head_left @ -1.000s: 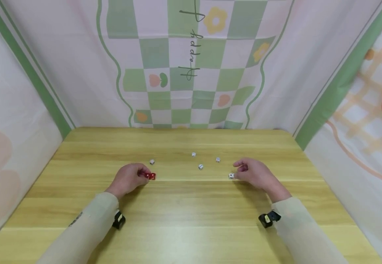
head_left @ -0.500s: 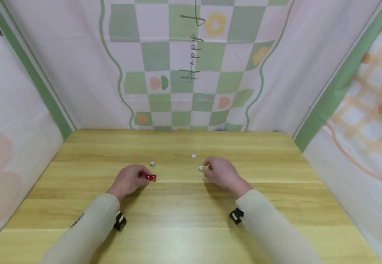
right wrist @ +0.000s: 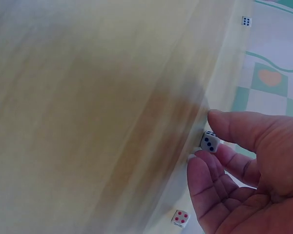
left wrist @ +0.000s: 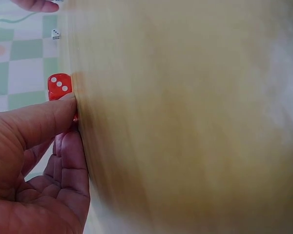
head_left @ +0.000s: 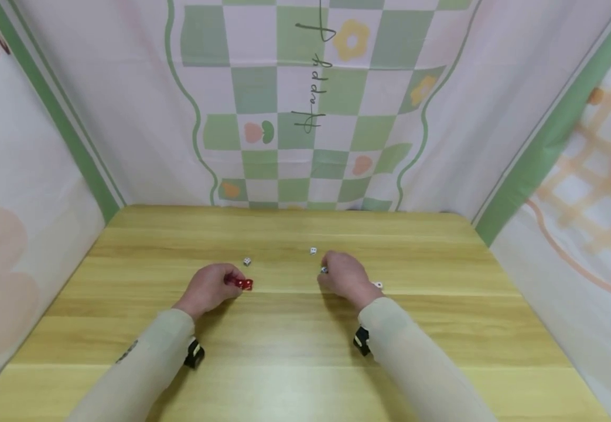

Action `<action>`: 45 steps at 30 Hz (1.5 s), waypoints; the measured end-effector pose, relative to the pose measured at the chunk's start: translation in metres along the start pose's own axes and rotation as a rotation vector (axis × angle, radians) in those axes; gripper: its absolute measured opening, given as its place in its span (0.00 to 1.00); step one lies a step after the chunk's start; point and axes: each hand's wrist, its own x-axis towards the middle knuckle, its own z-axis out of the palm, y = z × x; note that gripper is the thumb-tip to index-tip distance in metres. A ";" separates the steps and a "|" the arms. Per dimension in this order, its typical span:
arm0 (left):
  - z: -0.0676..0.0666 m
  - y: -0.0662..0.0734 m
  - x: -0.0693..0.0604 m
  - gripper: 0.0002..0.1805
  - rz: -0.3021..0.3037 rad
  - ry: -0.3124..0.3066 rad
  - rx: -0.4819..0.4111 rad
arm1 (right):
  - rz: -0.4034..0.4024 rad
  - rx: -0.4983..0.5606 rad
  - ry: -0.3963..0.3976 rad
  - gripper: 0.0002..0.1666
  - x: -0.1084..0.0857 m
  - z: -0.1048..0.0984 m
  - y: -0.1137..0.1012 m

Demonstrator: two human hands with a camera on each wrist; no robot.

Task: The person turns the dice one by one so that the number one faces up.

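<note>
"Happy" runs upward on the curtain (head_left: 313,88) at twelve o'clock. At ten, my left hand (head_left: 208,287) pinches the red dice (head_left: 247,285), rowed nine-to-three; at one, my right hand (head_left: 347,275), half open, curves round a white die (right wrist: 210,143), contact unclear.

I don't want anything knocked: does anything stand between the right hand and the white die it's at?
Nothing visible does: the right wrist view shows the right hand right at that white die, with no other thing between. The red-pipped die lies off to one side.
</note>
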 end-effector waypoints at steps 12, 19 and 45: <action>0.000 0.002 0.000 0.08 0.007 -0.003 0.021 | 0.004 -0.012 0.001 0.11 0.000 0.005 0.001; 0.001 0.001 0.000 0.08 0.003 -0.003 0.008 | -0.073 -0.001 0.020 0.12 -0.010 0.011 -0.003; -0.002 0.003 -0.001 0.09 -0.001 -0.014 0.002 | -0.317 0.281 0.104 0.04 -0.054 0.020 -0.013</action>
